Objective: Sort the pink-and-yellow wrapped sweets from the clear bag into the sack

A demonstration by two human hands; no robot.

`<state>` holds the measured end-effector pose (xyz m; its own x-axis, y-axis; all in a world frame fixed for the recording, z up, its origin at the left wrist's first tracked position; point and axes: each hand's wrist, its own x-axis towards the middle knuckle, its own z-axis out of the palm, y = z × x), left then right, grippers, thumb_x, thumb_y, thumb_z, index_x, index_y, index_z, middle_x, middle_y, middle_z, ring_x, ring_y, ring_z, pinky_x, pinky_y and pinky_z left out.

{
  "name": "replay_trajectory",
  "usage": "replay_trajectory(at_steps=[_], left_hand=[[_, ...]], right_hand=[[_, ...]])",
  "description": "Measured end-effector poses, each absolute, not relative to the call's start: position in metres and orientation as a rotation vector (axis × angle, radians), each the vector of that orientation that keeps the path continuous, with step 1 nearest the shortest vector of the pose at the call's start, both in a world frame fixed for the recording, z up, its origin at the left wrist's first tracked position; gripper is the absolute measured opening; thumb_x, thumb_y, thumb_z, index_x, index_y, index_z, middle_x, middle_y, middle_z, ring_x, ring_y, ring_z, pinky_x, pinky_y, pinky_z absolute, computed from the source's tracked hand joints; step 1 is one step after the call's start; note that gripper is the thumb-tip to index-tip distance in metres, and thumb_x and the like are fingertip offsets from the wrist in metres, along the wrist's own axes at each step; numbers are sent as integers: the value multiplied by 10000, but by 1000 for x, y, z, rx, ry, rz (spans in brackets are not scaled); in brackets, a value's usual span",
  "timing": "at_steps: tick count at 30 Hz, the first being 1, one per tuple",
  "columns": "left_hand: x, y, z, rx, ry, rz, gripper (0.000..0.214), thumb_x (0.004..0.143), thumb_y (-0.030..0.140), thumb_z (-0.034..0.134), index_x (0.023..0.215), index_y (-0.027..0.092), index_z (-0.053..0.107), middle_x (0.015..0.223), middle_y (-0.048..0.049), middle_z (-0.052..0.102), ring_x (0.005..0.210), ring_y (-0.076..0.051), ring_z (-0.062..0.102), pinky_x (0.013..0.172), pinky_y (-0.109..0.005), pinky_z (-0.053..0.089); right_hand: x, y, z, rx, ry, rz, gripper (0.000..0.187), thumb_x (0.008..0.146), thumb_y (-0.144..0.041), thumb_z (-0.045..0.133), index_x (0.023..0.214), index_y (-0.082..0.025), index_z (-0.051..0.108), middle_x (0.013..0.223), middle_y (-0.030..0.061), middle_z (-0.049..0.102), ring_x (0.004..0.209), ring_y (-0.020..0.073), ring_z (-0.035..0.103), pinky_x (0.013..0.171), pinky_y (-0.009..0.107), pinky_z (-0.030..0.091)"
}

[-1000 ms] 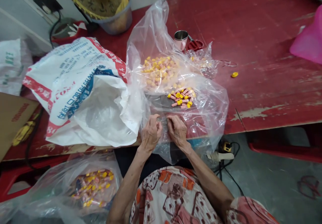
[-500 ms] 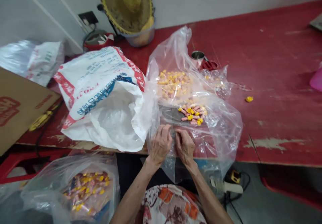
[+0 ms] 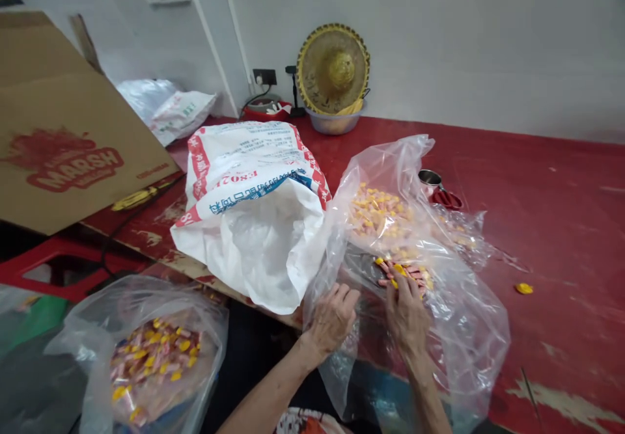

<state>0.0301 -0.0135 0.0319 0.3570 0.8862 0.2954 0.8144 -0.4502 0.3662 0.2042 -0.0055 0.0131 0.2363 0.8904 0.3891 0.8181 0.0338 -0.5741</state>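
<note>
Left hand (image 3: 333,319): one, on the clear bag (image 3: 476,333) at the table (image 3: 551,187) edge, fingers curled; from where I stand, cannot tell whether they pinch the film. Right hand (image 3: 409,317): one, fingertips down at the small pile (image 3: 387,267) of yellow-capped pieces, nearer than the heap (image 3: 378,213) under film; grip, cannot tell. Sack (image 3: 254,226): white, open, left of the clear bag. Mug (image 3: 430,180), scissors (image 3: 446,198): beyond, near each other.

Cardboard box (image 3: 73,125) cut off at left, right fingers (image 3: 403,287) slightly blurred
</note>
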Motion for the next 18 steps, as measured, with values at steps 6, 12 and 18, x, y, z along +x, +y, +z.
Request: replay_trajectory(at_steps=[6, 12, 18], left_hand=[[29, -7, 36, 2420, 1492, 698, 174, 956, 90, 522, 1044, 225, 589, 949, -35, 679, 902, -215, 658, 765, -352, 541], [36, -18, 28, 2451, 1526, 800, 224, 996, 106, 490, 1141, 216, 622, 933, -47, 683, 877, -213, 665, 803, -354, 536], [26, -19, 40, 2497, 1354, 760, 330, 972, 99, 490, 1259, 219, 600, 979, -47, 680, 932, -216, 668, 825, -350, 529]], right_hand=[[221, 48, 12, -1924, -1848, -40, 334, 979, -267, 503, 1136, -247, 797, 1063, 143, 752, 735, 253, 656, 587, 349, 408], [229, 61, -8, -1882, -1934, -115, 311, 1015, -327, 491, 932, -224, 772, 806, 123, 718, 710, 248, 626, 618, 339, 403], [218, 60, -6, -1829, -1896, 37, 389, 1047, -459, 445, 964, -204, 727, 892, 120, 740, 736, 230, 651, 630, 310, 420]])
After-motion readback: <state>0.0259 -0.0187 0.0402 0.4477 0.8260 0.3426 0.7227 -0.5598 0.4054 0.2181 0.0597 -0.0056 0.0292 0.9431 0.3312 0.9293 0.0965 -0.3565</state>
